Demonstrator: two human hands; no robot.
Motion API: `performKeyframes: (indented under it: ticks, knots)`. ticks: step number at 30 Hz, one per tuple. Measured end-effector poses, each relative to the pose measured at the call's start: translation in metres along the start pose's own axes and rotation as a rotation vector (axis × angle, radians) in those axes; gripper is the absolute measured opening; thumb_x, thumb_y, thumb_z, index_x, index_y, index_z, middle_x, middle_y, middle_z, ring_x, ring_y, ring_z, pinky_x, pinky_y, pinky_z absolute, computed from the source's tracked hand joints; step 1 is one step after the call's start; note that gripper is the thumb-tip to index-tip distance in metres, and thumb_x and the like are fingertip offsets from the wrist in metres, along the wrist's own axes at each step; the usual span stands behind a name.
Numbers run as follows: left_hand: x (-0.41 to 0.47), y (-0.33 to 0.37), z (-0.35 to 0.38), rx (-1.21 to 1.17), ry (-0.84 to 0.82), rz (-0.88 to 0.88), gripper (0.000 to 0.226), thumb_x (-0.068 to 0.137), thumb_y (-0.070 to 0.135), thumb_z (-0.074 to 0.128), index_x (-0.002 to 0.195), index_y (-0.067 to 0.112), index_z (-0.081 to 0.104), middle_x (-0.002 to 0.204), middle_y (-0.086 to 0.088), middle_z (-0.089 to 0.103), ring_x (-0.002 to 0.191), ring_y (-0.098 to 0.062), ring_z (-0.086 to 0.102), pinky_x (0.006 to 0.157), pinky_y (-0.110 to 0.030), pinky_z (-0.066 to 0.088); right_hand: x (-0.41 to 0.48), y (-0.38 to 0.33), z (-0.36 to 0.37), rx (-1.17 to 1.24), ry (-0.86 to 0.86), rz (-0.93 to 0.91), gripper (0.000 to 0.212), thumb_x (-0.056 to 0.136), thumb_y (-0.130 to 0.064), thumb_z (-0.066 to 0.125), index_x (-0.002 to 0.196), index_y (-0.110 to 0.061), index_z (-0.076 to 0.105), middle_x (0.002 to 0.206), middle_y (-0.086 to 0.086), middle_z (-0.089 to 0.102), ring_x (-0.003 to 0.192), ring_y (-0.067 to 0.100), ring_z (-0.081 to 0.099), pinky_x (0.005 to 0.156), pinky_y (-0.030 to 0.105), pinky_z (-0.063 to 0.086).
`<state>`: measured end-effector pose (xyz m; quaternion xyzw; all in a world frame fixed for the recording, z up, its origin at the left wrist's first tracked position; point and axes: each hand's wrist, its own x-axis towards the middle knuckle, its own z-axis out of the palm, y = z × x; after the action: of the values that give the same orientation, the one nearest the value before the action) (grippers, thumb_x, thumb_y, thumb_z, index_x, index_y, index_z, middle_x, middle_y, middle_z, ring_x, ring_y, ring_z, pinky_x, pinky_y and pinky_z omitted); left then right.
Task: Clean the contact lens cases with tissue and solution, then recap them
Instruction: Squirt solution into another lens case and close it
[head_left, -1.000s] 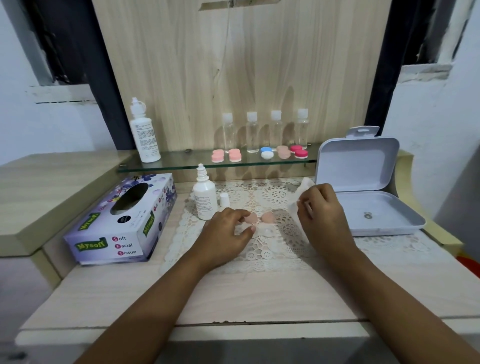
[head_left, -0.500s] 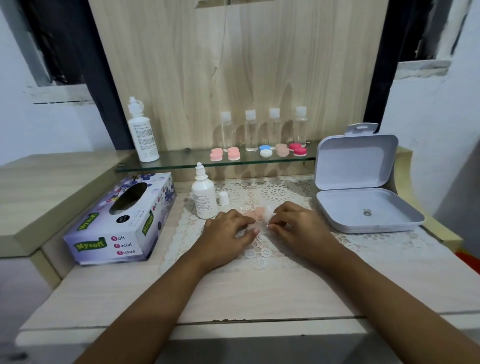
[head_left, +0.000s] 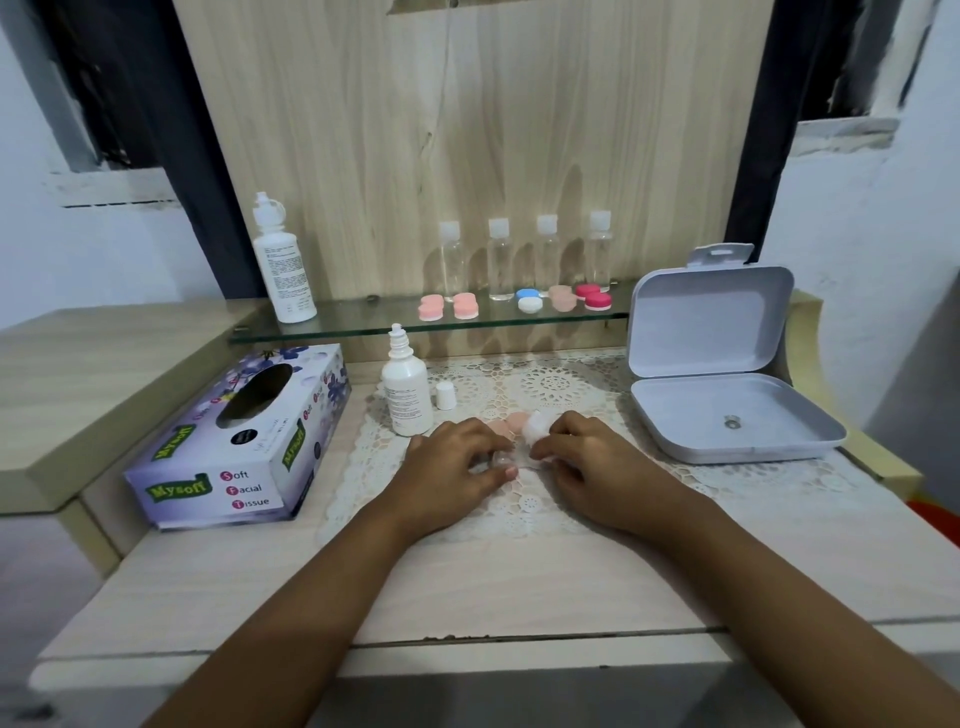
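White tissue wad (head_left: 535, 427) pinched in right hand (head_left: 597, 467) while curled left hand (head_left: 452, 467) grips the lens case (head_left: 501, 460).

The tissue box (head_left: 236, 447) reads "Mysoft" and "Soft Facial Tissue"; bottle labels are illegible.

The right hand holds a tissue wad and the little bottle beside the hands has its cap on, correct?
No: the head view shows the little bottle uncapped, its cap standing beside it. The right hand does hold the tissue wad.
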<state>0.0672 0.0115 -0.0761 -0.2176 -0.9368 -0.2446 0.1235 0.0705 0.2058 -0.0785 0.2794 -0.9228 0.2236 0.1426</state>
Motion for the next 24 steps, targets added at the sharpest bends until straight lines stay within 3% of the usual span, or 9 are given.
performKeyframes:
  ticks: [4, 8, 15, 18, 24]
  knots:
    - [0.0004, -0.0002, 0.0013, -0.004, 0.012, -0.01, 0.033, 0.085, 0.047, 0.059, 0.11, 0.028, 0.066, 0.103, 0.013, 0.061, 0.1, -0.009, 0.051, 0.091, -0.044, 0.042, 0.0017, -0.0027, 0.0006, -0.055, 0.008, -0.013, 0.037, 0.079, -0.02, 0.036, 0.099, -0.009, 0.065, 0.1, 0.01, 0.057, 0.09, 0.033, 0.053, 0.08, 0.044, 0.047]
    - [0.0009, 0.0005, 0.002, 0.015, 0.035, -0.019, 0.027, 0.085, 0.043, 0.061, 0.108, 0.029, 0.066, 0.102, 0.014, 0.06, 0.098, -0.007, 0.05, 0.092, -0.042, 0.041, 0.0004, -0.0021, 0.0009, -0.001, 0.025, -0.013, 0.041, 0.077, -0.032, 0.03, 0.089, -0.013, 0.064, 0.092, 0.006, 0.055, 0.084, 0.029, 0.054, 0.073, 0.043, 0.048]
    - [0.0007, 0.0, 0.0017, 0.004, 0.028, -0.003, 0.028, 0.086, 0.04, 0.061, 0.111, 0.028, 0.066, 0.108, 0.014, 0.061, 0.101, -0.01, 0.051, 0.093, -0.043, 0.041, -0.0039, 0.0005, -0.0002, 0.077, 0.038, -0.026, 0.033, 0.081, -0.026, 0.043, 0.096, -0.014, 0.071, 0.087, -0.006, 0.046, 0.08, 0.025, 0.055, 0.069, 0.039, 0.048]
    - [0.0001, -0.0003, 0.0016, -0.007, 0.035, 0.001, 0.027, 0.086, 0.039, 0.062, 0.11, 0.027, 0.067, 0.106, 0.014, 0.061, 0.098, -0.009, 0.051, 0.092, -0.043, 0.041, -0.0051, -0.0005, 0.0012, 0.023, 0.03, -0.019, 0.043, 0.083, -0.037, 0.035, 0.101, -0.016, 0.069, 0.09, 0.0, 0.052, 0.082, 0.027, 0.054, 0.071, 0.041, 0.048]
    - [-0.0003, -0.0008, 0.0015, -0.003, 0.04, 0.002, 0.027, 0.085, 0.04, 0.062, 0.108, 0.027, 0.067, 0.104, 0.014, 0.061, 0.096, -0.008, 0.051, 0.091, -0.043, 0.042, -0.0041, -0.0069, -0.0019, -0.064, -0.001, 0.03, 0.034, 0.084, -0.031, 0.04, 0.099, -0.014, 0.064, 0.097, 0.007, 0.055, 0.091, 0.03, 0.052, 0.078, 0.04, 0.046]
